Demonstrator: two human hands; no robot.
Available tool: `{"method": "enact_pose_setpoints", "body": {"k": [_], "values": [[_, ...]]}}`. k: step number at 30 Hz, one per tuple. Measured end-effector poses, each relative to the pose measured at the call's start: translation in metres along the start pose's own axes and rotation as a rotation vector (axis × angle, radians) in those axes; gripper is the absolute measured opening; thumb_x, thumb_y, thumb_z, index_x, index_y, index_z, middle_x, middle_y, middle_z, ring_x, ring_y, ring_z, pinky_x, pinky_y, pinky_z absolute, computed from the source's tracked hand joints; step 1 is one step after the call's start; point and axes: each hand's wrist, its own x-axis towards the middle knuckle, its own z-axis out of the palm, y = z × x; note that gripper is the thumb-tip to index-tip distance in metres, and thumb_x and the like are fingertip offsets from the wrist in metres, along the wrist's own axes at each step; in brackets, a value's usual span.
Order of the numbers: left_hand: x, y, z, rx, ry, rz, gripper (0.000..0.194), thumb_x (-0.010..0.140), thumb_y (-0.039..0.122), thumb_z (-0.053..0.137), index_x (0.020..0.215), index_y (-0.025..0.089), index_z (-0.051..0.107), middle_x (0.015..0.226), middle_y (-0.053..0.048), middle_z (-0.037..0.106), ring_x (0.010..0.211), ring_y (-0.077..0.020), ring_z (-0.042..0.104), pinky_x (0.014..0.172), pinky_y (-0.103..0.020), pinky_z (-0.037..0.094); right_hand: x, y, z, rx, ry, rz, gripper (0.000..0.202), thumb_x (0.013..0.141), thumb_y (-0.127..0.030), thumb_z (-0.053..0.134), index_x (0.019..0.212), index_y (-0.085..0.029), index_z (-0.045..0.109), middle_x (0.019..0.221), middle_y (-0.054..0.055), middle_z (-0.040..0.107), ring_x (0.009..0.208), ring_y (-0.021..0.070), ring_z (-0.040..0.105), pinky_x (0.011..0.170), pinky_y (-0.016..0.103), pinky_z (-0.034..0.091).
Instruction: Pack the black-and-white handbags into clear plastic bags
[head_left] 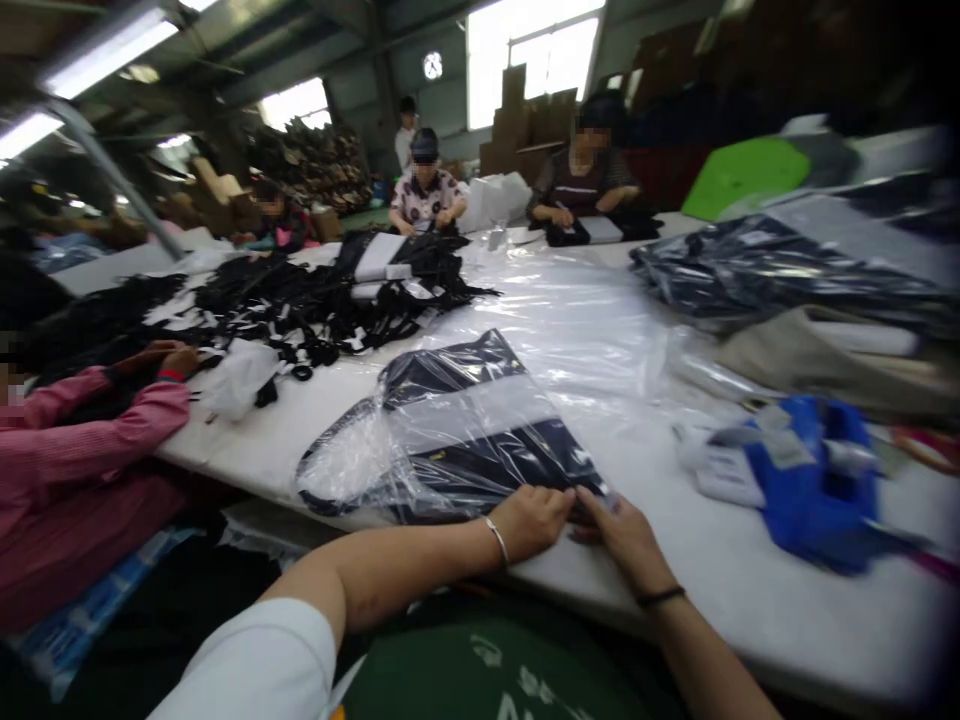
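A clear plastic bag point(480, 430) lies on the white table in front of me, with a folded dark fabric item and a pale band inside. Its left end is loose, crinkled film with a dark strap looped round it. At the bag's near right corner, my left hand point(531, 522) is closed with its fingers pinching the edge. My right hand point(622, 540) meets it there, thumb and fingers closed on the same corner. The fingertips of both hands almost touch.
Flat clear plastic sheets point(555, 320) lie beyond the bag. A blue tape dispenser point(817, 490) stands at the right, near wrapped dark packages point(750, 260). Black straps point(300, 300) are heaped at the left. A co-worker's pink sleeve point(112, 430) reaches in there; other people work across the table.
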Motion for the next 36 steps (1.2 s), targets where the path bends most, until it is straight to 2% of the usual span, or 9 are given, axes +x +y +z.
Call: {"method": "enact_pose_setpoints", "body": {"k": [5,7,11,13,15,20,27,31,36], "values": [[-0.011,0.003,-0.006,0.002,-0.065,-0.022,0.048,0.099,0.007,0.033,0.146,0.006,0.041,0.099,-0.01,0.063,0.085,-0.0191,0.061,0.072,-0.031,0.048,-0.04,-0.017,-0.042,0.029,-0.084,-0.051,0.042,0.068,-0.046,0.083,0.089,-0.015,0.065,0.079,0.01,0.076,0.065,0.0213,0.074,0.048,0.026,0.057],[-0.01,-0.002,0.003,0.011,-0.017,-0.01,0.051,0.095,0.003,0.035,0.145,0.008,0.043,0.1,-0.011,0.062,0.085,-0.0204,0.061,0.072,-0.033,0.048,-0.043,-0.025,-0.083,0.05,0.133,-0.209,0.043,0.075,-0.053,0.075,0.091,-0.014,0.067,0.077,0.008,0.074,0.067,0.0181,0.073,0.051,0.023,0.055],[-0.009,-0.005,0.012,0.015,0.05,0.025,0.052,0.093,0.002,0.035,0.143,0.009,0.048,0.099,-0.013,0.061,0.083,-0.0225,0.059,0.071,-0.036,0.048,-0.041,-0.041,-0.179,0.011,0.845,-0.548,0.048,0.083,-0.06,0.058,0.098,-0.016,0.068,0.08,0.004,0.071,0.071,0.0138,0.066,0.058,0.022,0.051],[-0.011,-0.003,0.01,0.032,0.049,0.027,0.051,0.093,0.003,0.034,0.142,0.009,0.049,0.097,-0.012,0.061,0.082,-0.0227,0.059,0.071,-0.036,0.048,-0.027,-0.049,-0.213,-0.113,0.947,-0.556,0.048,0.084,-0.058,0.055,0.101,-0.015,0.068,0.088,0.006,0.072,0.081,0.0153,0.065,0.067,0.024,0.052],[-0.011,-0.002,0.008,0.038,0.044,0.016,0.052,0.094,0.004,0.034,0.143,0.009,0.048,0.096,-0.012,0.061,0.082,-0.0224,0.059,0.07,-0.035,0.047,-0.005,-0.056,-0.23,-0.233,0.857,-0.459,0.046,0.084,-0.055,0.054,0.094,-0.014,0.071,0.092,0.008,0.074,0.089,0.0175,0.065,0.076,0.027,0.051],[-0.009,-0.002,0.007,-0.017,0.042,-0.023,0.054,0.092,0.005,0.034,0.145,0.01,0.045,0.098,-0.013,0.06,0.083,-0.023,0.059,0.07,-0.036,0.048,0.036,-0.075,-0.223,-0.262,0.698,-0.345,0.037,0.082,-0.044,0.057,0.079,-0.011,0.073,0.075,0.008,0.073,0.075,0.0181,0.066,0.077,0.03,0.05],[-0.009,-0.001,0.006,0.015,0.052,-0.015,0.051,0.095,0.005,0.031,0.144,0.007,0.046,0.1,-0.014,0.061,0.084,-0.0233,0.059,0.069,-0.036,0.046,-0.011,-0.05,-0.202,-0.209,0.874,-0.51,0.04,0.078,-0.05,0.064,0.088,-0.013,0.074,0.072,0.004,0.072,0.074,0.0174,0.064,0.078,0.029,0.048],[-0.009,0.0,0.006,-0.004,0.036,-0.009,0.051,0.096,0.005,0.029,0.145,0.005,0.044,0.098,-0.014,0.061,0.084,-0.0235,0.058,0.069,-0.036,0.044,-0.022,-0.019,-0.198,-0.119,0.818,-0.375,0.042,0.074,-0.048,0.068,0.097,-0.013,0.07,0.065,0.001,0.068,0.068,0.0167,0.063,0.074,0.03,0.048],[-0.011,0.003,0.001,-0.069,0.0,-0.061,0.051,0.099,0.009,0.026,0.147,0.006,0.042,0.101,-0.015,0.061,0.087,-0.0233,0.058,0.071,-0.037,0.045,-0.022,-0.008,-0.206,-0.245,0.945,-0.272,0.028,0.069,-0.042,0.072,0.076,-0.016,0.065,0.061,0.002,0.064,0.065,0.0164,0.06,0.073,0.031,0.048]]}}
